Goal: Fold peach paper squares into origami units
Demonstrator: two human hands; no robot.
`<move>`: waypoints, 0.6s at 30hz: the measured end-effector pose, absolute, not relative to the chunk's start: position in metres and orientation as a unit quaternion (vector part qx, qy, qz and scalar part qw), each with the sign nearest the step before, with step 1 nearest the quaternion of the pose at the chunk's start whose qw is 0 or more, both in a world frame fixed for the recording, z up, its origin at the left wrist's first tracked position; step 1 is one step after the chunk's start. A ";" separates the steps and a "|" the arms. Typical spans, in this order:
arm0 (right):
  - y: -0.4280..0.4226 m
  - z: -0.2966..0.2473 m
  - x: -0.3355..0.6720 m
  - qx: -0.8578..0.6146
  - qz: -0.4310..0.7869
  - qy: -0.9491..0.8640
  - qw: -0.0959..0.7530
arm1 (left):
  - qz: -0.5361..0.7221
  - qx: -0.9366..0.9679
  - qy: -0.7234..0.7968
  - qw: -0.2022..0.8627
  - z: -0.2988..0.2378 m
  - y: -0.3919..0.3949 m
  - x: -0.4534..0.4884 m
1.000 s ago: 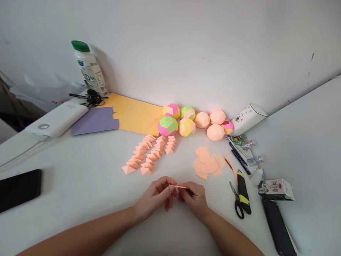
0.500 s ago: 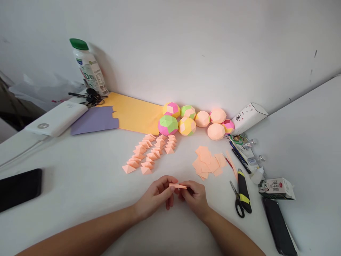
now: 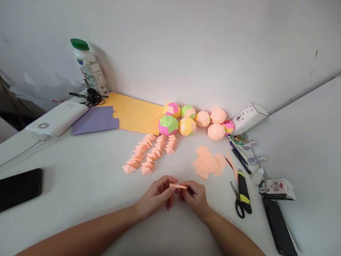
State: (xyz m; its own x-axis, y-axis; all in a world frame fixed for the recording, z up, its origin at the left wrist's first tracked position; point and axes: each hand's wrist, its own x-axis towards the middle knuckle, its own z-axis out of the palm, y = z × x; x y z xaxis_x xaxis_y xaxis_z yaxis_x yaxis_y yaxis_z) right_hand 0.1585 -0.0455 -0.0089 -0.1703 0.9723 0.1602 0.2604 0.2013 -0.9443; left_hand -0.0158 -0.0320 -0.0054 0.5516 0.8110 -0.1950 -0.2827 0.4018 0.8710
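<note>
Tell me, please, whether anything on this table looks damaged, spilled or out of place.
The purple sheet at the left looks odd: its right edge, lying over the yellow-orange sheet, is stepped and jagged rather than straight, perhaps from pieces being cut away. I see nothing spilled.

A white, green-capped plastic bottle (image 3: 92, 73) stands behind dark keys (image 3: 93, 96); a flat black phone (image 3: 20, 189) lies far left on the white counter (image 3: 82, 170).

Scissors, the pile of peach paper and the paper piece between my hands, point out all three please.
Scissors (image 3: 237, 197): head view, where blades meet handles.
Pile of peach paper (image 3: 205, 162): head view, around its middle.
Paper piece (image 3: 179, 186): head view, middle of its visible surface.
</note>
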 end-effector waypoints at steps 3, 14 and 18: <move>-0.046 -0.009 0.158 -0.481 0.411 -0.644 0.430 | 0.350 0.417 0.319 0.775 -0.005 -0.032 -0.016; -0.048 -0.014 0.161 -0.454 0.462 -0.633 0.423 | 0.339 0.441 0.331 0.762 -0.001 -0.031 -0.017; -0.048 -0.012 0.164 -0.424 0.511 -0.620 0.419 | 0.342 0.439 0.328 0.763 0.000 -0.032 -0.017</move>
